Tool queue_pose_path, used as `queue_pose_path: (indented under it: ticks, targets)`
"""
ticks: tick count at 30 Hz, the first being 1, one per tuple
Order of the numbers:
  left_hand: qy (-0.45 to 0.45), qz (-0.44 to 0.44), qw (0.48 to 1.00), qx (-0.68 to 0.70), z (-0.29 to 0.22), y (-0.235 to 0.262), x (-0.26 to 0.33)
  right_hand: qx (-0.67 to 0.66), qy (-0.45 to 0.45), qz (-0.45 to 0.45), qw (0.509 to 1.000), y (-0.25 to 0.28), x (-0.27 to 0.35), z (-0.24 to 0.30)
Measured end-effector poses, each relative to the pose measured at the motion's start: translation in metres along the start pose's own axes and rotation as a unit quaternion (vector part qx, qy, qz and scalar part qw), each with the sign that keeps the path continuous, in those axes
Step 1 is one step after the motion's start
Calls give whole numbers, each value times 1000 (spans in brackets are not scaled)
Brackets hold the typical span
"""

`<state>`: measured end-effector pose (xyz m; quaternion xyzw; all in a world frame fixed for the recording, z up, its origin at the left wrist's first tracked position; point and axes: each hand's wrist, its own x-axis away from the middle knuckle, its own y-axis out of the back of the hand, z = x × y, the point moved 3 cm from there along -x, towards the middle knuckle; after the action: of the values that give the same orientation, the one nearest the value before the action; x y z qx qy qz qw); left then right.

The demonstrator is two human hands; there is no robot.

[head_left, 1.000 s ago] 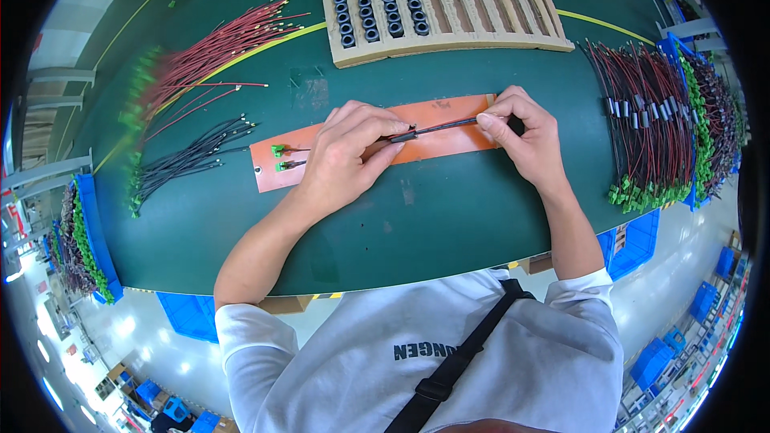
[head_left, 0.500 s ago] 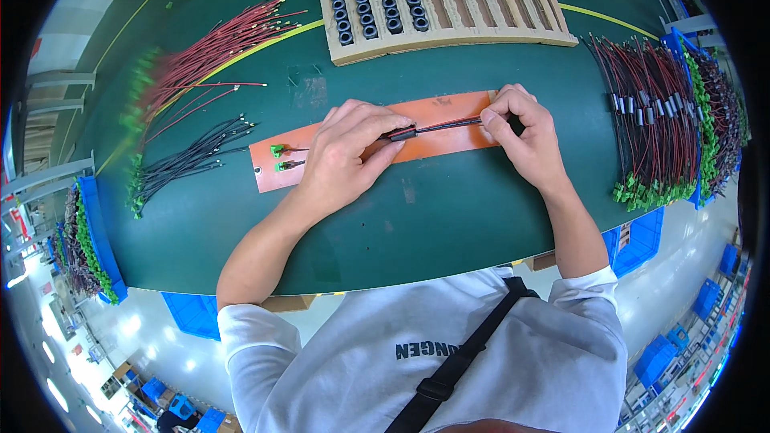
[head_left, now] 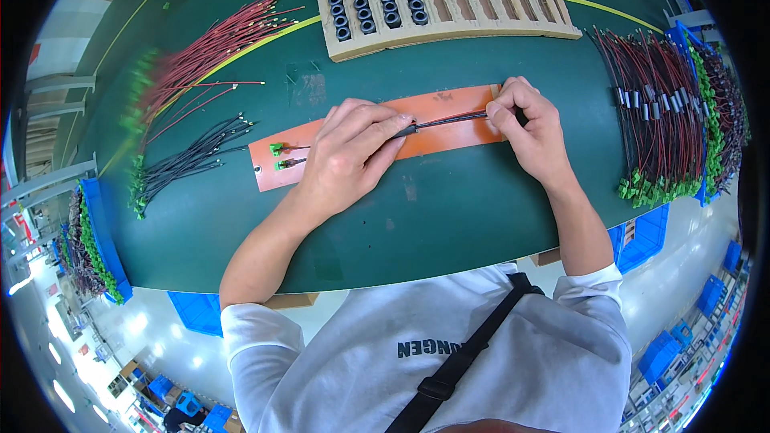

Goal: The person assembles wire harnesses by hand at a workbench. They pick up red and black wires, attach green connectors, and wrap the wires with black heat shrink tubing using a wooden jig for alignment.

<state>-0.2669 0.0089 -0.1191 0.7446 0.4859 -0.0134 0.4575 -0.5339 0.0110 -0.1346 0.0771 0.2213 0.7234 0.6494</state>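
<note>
A pair of thin red and black wires (head_left: 451,120) runs between the two hands, above a long, flat orange board (head_left: 457,143) on the dark green tabletop (head_left: 449,216). The left hand (head_left: 346,147) is closed with thumb and forefinger upon a short black cylindrical sleeve (head_left: 409,131); the sleeve comes out just to the right of these fingertips, and the wires go out of its right side. The other fingers of this hand are bent over the board, and what is under them I cannot tell. The right hand (head_left: 528,122) pinches the wires between thumb and forefinger, near the board's right end; the wire tips are hidden there. To the left of the left hand, two small green plastic connectors (head_left: 277,149) lie on the board, one below the other, with dark leads going toward the hand.
</note>
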Motion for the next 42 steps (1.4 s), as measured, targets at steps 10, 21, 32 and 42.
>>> queue_pose_path:
  ticks: [10,21,32,42]
  targets:
    - [-15,2,1000,-5,0,0,-2,12,15,-3,1000,1,0,-1]
    - [-9,2,1000,-4,0,2,-3,-8,-16,-6,1000,1,2,-2]
    - [125,-25,974,189,10,4,13,-122,-9,-31,992,0,2,20]
    - [96,-17,991,89,10,3,7,177,90,16,980,-7,-11,34]
